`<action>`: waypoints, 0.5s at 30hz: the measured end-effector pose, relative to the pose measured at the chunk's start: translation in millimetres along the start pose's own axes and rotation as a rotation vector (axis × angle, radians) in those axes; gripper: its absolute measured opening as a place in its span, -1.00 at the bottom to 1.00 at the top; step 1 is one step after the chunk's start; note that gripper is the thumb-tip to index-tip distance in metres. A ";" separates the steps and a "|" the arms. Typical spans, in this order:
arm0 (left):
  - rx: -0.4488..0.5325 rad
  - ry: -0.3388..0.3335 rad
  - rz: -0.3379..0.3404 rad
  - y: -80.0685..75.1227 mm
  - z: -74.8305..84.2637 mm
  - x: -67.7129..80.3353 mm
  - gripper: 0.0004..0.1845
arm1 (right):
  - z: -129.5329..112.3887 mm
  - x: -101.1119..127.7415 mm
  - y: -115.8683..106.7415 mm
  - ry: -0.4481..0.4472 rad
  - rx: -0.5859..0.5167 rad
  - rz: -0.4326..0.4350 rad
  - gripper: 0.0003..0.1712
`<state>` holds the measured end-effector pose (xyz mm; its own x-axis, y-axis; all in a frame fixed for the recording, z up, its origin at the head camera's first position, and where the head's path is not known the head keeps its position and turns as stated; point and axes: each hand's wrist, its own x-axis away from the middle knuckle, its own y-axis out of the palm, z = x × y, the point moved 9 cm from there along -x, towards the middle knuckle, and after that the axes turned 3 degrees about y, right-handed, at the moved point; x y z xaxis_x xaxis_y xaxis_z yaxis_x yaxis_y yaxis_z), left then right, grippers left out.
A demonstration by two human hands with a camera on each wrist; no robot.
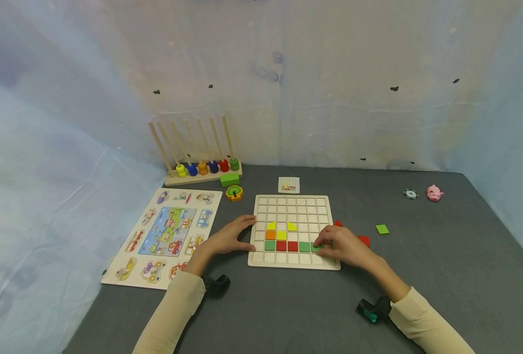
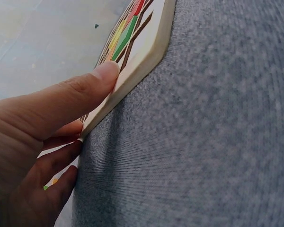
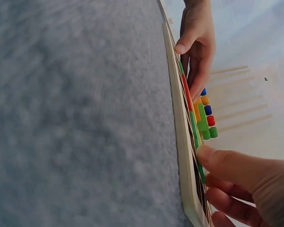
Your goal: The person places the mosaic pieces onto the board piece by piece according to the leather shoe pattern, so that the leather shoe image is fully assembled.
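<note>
A wooden grid board [image 1: 294, 260] lies flat on the table, holding coloured tiles in its squares. Along one row run a green tile [image 1: 270, 245], two red tiles [image 1: 287, 246] and more green. Above them are an orange tile [image 1: 270, 235], a yellow square [image 1: 281, 235] and two yellow pieces with shaped tops. My right hand [image 1: 342, 243] pinches the green tile [image 3: 201, 173] at the right end of the row, thumb and fingertips on it. The left hand [image 1: 228, 237] rests against the board's left edge, its thumb [image 2: 87, 92] on the rim and its fingers spread.
A pattern card [image 1: 289, 185] lies behind the board. To the left are a picture puzzle [image 1: 166, 236], a tree piece [image 1: 234, 192], a green block [image 1: 230, 179] and a peg abacus [image 1: 203, 178]. On the right sit red tiles [image 1: 364, 240], a green tile [image 1: 383, 229], a poker chip [image 1: 411, 194] and a toy pig [image 1: 434, 192].
</note>
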<state>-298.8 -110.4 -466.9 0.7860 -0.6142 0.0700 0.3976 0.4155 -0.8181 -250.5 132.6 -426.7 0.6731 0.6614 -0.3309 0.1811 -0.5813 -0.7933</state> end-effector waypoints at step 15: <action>-0.007 -0.002 0.002 0.8 -1.2 -0.6 -0.11 | 3.7 5.0 -4.8 -0.004 -0.032 -0.003 -0.76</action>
<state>-299.5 -110.5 -468.2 0.7876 -0.6122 0.0698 0.3929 0.4118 -0.8222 -250.6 140.4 -426.4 0.6697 0.6649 -0.3307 0.2064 -0.5944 -0.7773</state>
